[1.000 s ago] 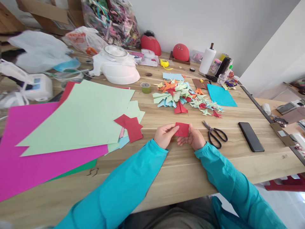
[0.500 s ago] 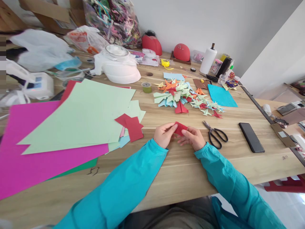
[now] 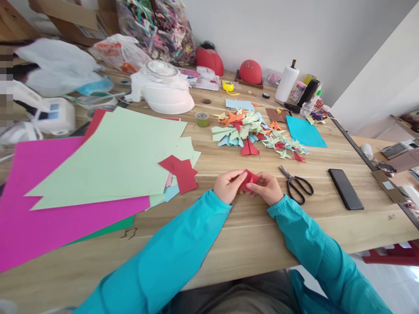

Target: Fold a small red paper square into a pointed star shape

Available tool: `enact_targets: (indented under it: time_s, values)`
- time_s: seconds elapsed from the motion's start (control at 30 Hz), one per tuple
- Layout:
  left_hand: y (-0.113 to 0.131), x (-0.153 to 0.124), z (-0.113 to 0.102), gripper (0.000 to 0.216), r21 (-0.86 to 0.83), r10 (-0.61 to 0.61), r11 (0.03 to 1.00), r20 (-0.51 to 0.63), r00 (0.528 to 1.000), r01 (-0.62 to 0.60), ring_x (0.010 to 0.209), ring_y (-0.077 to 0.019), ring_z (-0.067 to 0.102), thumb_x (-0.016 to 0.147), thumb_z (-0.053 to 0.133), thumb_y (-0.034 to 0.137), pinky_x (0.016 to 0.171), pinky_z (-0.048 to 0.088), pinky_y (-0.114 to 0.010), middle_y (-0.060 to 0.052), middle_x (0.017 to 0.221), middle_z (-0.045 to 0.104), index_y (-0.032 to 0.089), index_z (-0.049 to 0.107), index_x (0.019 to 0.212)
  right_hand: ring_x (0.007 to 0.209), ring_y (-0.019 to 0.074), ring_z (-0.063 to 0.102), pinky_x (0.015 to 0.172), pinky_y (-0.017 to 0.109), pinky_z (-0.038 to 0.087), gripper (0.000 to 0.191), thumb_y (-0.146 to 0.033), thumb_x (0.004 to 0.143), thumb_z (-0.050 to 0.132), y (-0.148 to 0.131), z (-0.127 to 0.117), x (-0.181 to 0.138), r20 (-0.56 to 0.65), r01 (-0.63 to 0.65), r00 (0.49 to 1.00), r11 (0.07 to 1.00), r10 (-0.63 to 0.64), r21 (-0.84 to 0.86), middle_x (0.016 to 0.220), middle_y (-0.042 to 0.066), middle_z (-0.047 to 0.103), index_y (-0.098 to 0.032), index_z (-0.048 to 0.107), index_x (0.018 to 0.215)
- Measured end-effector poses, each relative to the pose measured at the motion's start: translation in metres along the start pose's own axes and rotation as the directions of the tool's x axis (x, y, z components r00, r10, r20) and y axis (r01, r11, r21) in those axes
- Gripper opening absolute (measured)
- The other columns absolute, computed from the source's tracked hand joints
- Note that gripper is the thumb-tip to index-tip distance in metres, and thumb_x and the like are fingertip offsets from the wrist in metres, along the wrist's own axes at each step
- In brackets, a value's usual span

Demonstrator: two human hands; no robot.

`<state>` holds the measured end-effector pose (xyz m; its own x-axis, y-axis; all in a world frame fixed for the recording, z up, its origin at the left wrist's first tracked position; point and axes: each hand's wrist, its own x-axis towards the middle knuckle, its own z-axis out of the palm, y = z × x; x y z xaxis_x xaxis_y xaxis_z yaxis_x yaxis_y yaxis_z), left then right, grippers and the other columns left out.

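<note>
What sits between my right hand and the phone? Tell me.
Head view: the scissors lie on the table between the right hand, pinching the red paper, and the phone.

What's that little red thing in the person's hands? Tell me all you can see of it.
The red paper is a small piece of plain, matte craft paper, partly folded so a creased ridge stands up. It is pinched between the left hand and right hand, low over the wooden table, partly hidden by fingers.

Small red paper, part-folded, creased, pinched betw. both hands above table edge.
</note>
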<state>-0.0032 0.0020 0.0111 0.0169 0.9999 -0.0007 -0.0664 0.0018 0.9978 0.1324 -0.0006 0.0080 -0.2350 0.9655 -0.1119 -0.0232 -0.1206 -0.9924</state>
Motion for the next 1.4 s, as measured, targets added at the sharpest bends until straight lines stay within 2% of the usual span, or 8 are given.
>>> enact_targets:
  time_s: [0.13, 0.23, 0.57, 0.7, 0.87, 1.07, 1.3, 1.4]
  values:
    - [-0.006, 0.003, -0.001, 0.028, 0.017, 0.001, 1.000, -0.032, 1.000, 0.000, 0.035, -0.0091, 0.050, 0.067, 0.060, 0.038, 0.033, 0.041, -0.020, -0.001, 0.059, 0.062, 0.013, 0.067, 0.078, 0.051, 0.0116, 0.057, 0.044, 0.024, 0.047, 0.039, -0.037, 0.058, 0.070, 0.008, -0.001, -0.001, -0.132, 0.146, 0.977, 0.977, -0.167, -0.158, 0.069, -0.001, 0.060, -0.019, 0.047, 0.084]
    - [-0.009, 0.005, -0.001, 0.028, 0.005, -0.007, 1.000, -0.029, 1.000, 0.007, 0.033, -0.0093, 0.049, 0.066, 0.061, 0.037, 0.031, 0.040, -0.020, -0.001, 0.055, 0.061, 0.013, 0.067, 0.077, 0.051, 0.0102, 0.053, 0.048, 0.024, 0.047, 0.030, -0.036, 0.065, 0.064, 0.012, -0.003, -0.002, -0.153, 0.240, 0.943, 0.921, -0.296, -0.306, 0.069, 0.000, 0.058, -0.020, 0.050, 0.087]
    - [-0.011, 0.010, -0.002, 0.037, -0.178, -0.142, 0.977, -0.130, 0.981, 0.117, 0.045, -0.0144, 0.058, 0.058, 0.067, 0.040, 0.037, 0.050, -0.027, -0.003, 0.066, 0.067, 0.012, 0.068, 0.082, 0.071, 0.0166, 0.060, 0.062, 0.030, 0.050, 0.035, -0.036, 0.073, 0.057, 0.008, -0.003, -0.006, -0.107, 0.283, 0.929, 0.866, -0.354, -0.412, 0.087, 0.005, 0.062, -0.025, 0.057, 0.106]
    - [-0.012, 0.010, -0.002, 0.036, -0.199, -0.161, 0.971, -0.136, 0.977, 0.133, 0.049, -0.0156, 0.059, 0.057, 0.068, 0.040, 0.039, 0.051, -0.028, -0.004, 0.070, 0.068, 0.012, 0.068, 0.080, 0.076, 0.0161, 0.059, 0.063, 0.029, 0.050, 0.029, -0.032, 0.076, 0.054, 0.005, -0.004, -0.007, -0.032, 0.377, 0.892, 0.779, -0.451, -0.501, 0.097, 0.005, 0.061, -0.027, 0.062, 0.102]
    - [-0.005, 0.006, -0.001, 0.034, -0.215, -0.149, 0.968, -0.088, 0.985, 0.127, 0.045, -0.0146, 0.058, 0.059, 0.066, 0.041, 0.035, 0.049, -0.025, -0.002, 0.060, 0.064, 0.011, 0.066, 0.075, 0.089, 0.0178, 0.058, 0.078, 0.032, 0.047, 0.024, -0.028, 0.077, 0.053, 0.002, -0.005, -0.006, 0.043, 0.463, 0.853, 0.714, -0.521, -0.525, 0.098, 0.005, 0.061, -0.028, 0.064, 0.098]
    - [0.005, 0.002, 0.002, 0.031, -0.164, -0.107, 0.982, -0.073, 0.992, 0.094, 0.042, -0.0126, 0.056, 0.056, 0.070, 0.038, 0.033, 0.047, -0.021, -0.001, 0.053, 0.060, 0.010, 0.064, 0.069, 0.093, 0.0203, 0.056, 0.083, 0.037, 0.046, 0.020, -0.032, 0.074, 0.057, 0.001, -0.003, -0.008, 0.068, 0.423, 0.893, 0.778, -0.445, -0.464, 0.102, 0.006, 0.060, -0.028, 0.066, 0.092]
    - [0.001, 0.003, 0.001, 0.031, -0.162, -0.100, 0.982, -0.025, 0.995, 0.094, 0.052, -0.0140, 0.059, 0.058, 0.068, 0.037, 0.039, 0.051, -0.022, -0.001, 0.064, 0.063, 0.011, 0.066, 0.075, 0.062, 0.0142, 0.059, 0.050, 0.027, 0.049, 0.040, -0.040, 0.065, 0.064, 0.000, 0.002, -0.004, -0.145, 0.181, 0.970, 0.978, -0.195, -0.106, 0.078, 0.004, 0.064, -0.020, 0.056, 0.099]
    - [0.002, 0.002, 0.001, 0.029, -0.133, -0.073, 0.988, 0.008, 0.997, 0.073, 0.052, -0.0134, 0.058, 0.058, 0.068, 0.037, 0.039, 0.051, -0.022, -0.001, 0.063, 0.062, 0.011, 0.066, 0.072, 0.053, 0.0119, 0.057, 0.046, 0.024, 0.046, 0.034, -0.043, 0.062, 0.066, 0.000, 0.001, -0.001, -0.083, 0.098, 0.991, 0.992, -0.104, -0.076, 0.064, 0.002, 0.063, -0.016, 0.057, 0.082]
